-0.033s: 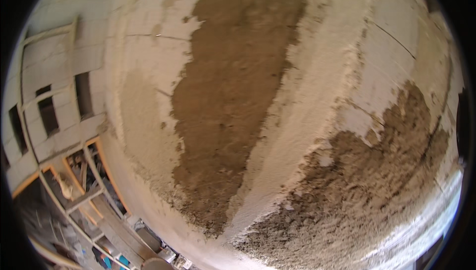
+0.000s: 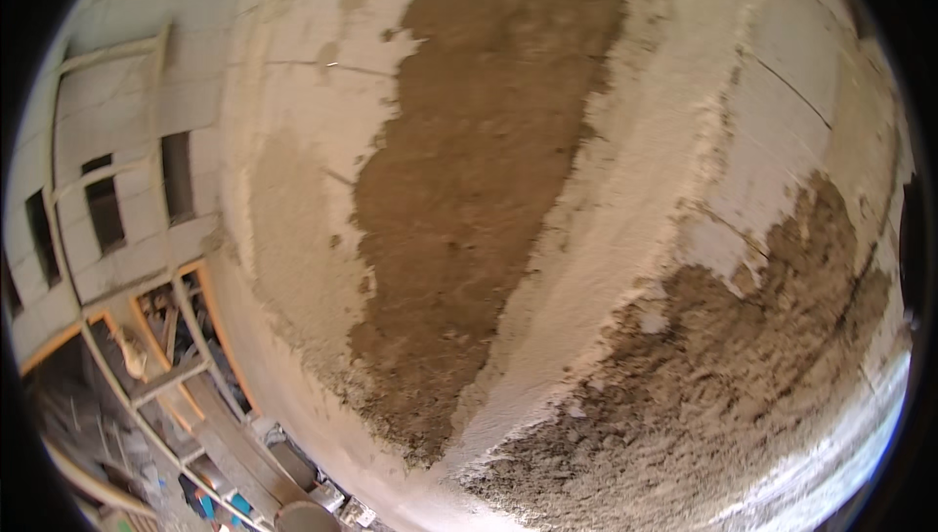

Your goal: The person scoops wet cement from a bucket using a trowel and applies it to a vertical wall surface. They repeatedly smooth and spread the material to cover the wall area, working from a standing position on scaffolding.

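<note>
Neither my left hand nor my right hand shows. A large wall of pale blocks [image 2: 782, 63] fills most of the view, with a wide dark brown band of plaster [image 2: 469, 180] down its middle. A rough cream strip [image 2: 635, 200] runs diagonally beside the band. At the lower right lies a broad patch of coarse, darker render [image 2: 703, 376].
At the left is another block wall [image 2: 107, 112] with narrow dark openings and a light frame. Below it are orange-edged openings, scaffold bars [image 2: 147, 390], planks [image 2: 234, 444] and clutter. A round container [image 2: 305, 519] sits at the bottom edge.
The whole view has shifted slightly to the right. Nothing else has visibly moved.
</note>
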Demonstrator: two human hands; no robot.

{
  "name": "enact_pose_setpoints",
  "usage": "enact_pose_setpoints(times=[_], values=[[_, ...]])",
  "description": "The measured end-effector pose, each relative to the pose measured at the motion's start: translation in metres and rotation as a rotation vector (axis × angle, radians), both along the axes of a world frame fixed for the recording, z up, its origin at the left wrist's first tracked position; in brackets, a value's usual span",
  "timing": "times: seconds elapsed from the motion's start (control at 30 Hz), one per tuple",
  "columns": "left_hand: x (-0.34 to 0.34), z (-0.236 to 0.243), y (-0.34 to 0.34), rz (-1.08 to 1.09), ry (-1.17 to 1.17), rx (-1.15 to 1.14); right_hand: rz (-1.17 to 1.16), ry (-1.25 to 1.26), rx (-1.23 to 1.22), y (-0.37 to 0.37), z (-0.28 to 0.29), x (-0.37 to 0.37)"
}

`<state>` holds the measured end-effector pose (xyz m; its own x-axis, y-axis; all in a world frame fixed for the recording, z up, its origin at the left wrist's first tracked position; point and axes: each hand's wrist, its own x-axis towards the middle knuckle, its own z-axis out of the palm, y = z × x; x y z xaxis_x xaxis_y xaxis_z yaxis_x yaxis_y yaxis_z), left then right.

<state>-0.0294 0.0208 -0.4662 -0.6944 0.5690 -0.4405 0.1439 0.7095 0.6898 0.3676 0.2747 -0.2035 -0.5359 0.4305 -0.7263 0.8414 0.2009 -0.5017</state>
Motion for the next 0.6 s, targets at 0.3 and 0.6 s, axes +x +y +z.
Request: enact_pose_setpoints(times=[0.3, 0.6], values=[[0.218, -0.085, -0.206, 0.344, 0.264, -0.059, 0.137, -0.23, -0.118, -0.056, -0.041, 0.046], [0.247, -0.087, -0.277, 1.022, -0.498, -0.007, -0.094, -0.079, -0.521, -0.045, -0.124, 0.042]])
